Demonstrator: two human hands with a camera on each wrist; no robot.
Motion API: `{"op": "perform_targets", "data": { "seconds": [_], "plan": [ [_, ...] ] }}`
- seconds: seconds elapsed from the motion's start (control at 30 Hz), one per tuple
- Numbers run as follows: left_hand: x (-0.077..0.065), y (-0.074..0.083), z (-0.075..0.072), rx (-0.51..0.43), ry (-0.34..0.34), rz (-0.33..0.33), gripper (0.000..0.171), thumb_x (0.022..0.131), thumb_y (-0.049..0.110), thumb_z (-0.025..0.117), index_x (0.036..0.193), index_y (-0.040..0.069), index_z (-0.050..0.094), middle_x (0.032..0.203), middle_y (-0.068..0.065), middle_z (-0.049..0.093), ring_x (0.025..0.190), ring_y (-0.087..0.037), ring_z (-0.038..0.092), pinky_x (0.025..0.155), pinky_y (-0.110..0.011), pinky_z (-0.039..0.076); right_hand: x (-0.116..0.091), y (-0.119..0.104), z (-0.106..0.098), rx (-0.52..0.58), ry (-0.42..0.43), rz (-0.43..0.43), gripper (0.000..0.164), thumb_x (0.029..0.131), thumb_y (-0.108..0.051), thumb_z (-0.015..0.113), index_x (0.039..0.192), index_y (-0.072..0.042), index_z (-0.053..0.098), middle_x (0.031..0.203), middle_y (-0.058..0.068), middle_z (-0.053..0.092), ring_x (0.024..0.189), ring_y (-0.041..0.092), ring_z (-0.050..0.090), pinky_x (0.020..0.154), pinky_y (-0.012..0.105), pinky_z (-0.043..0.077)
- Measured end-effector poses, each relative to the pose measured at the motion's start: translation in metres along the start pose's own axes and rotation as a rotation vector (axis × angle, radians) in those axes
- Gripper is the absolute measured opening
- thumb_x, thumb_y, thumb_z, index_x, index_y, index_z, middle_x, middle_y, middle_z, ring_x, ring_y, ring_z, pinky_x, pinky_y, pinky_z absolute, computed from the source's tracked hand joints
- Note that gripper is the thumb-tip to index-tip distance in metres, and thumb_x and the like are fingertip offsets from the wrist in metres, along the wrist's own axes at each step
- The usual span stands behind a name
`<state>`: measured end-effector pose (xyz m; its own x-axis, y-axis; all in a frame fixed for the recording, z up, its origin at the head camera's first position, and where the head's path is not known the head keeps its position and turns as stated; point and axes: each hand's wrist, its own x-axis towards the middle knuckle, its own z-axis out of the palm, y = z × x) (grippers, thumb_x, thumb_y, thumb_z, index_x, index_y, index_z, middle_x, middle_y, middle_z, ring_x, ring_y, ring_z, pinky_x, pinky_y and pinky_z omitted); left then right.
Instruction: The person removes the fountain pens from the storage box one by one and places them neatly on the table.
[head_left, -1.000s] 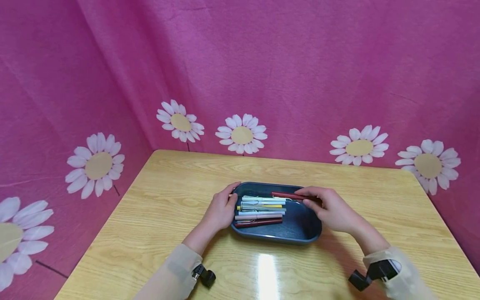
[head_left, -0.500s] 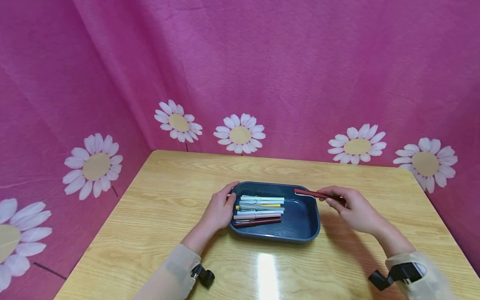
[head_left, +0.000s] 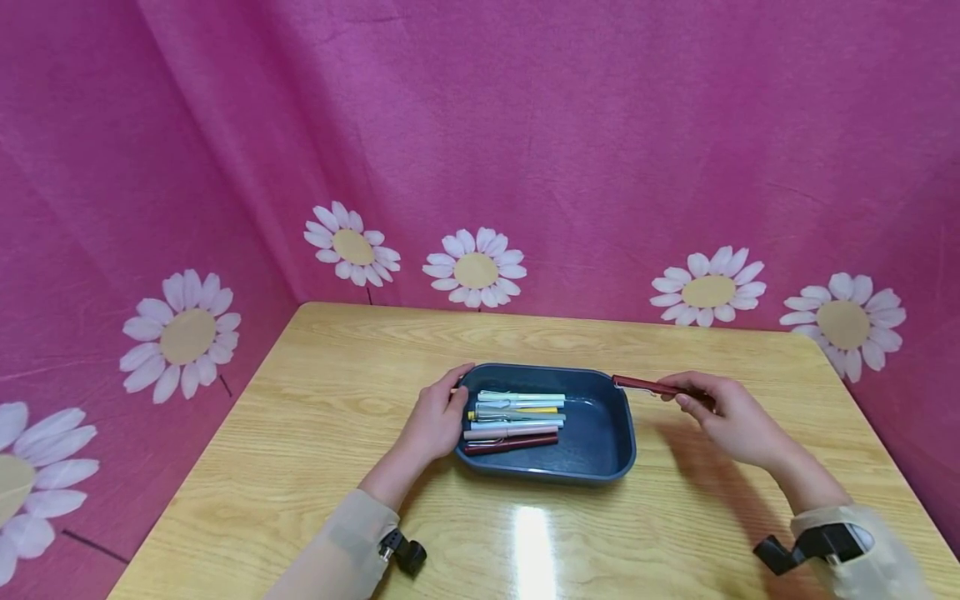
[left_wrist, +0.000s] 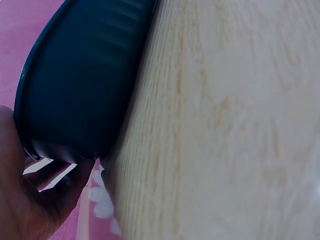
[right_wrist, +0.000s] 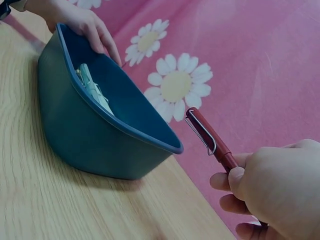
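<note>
A dark blue bin (head_left: pixel 592 442) with rounded corners stands on the table. Inside its left part several pens (head_left: pixel 517 412) lie side by side: pale green, light blue, grey, yellow, pinkish and dark red. My left hand (head_left: pixel 432 421) grips the bin's left end, thumb over the rim and fingers along the outer wall (left_wrist: pixel 75 90). Off the bin's right end, my right hand (head_left: pixel 738 421) pinches a dark red pen (right_wrist: pixel 210 137) with a metal clip. The pen's capped end points left towards the bin's back right corner; its other end is hidden in the hand.
The wooden table (head_left: pixel 360 350) reaches back to a pink curtain (head_left: pixel 570 167) printed with white daisies, which also hangs along the left side. A bright light reflection (head_left: pixel 534 550) shows on the tabletop in front of the bin.
My right hand has moved right with the red pen, from over the bin's inside to beyond its right rim. The left hand keeps its hold on the bin.
</note>
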<state>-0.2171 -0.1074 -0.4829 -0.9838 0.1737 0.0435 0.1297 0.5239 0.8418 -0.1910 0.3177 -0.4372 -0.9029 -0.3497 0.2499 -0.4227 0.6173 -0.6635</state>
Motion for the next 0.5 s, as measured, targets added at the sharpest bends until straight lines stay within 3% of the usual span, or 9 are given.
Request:
{"op": "perform_targets", "data": {
  "seconds": [0.5],
  "plan": [
    [-0.002, 0.004, 0.0, 0.0, 0.001, -0.016, 0.046, 0.115, 0.023, 0.044, 0.161, 0.02, 0.046, 0.158, -0.013, 0.051, 0.146, -0.032, 0.046, 0.118, -0.056, 0.036, -0.014, 0.023, -0.015, -0.037, 0.038, 0.042, 0.024, 0.103, 0.008, 0.059, 0.122, 0.0, 0.072, 0.103, 0.015, 0.071, 0.081, 0.016, 0.058, 0.066, 0.023, 0.048]
  ]
}}
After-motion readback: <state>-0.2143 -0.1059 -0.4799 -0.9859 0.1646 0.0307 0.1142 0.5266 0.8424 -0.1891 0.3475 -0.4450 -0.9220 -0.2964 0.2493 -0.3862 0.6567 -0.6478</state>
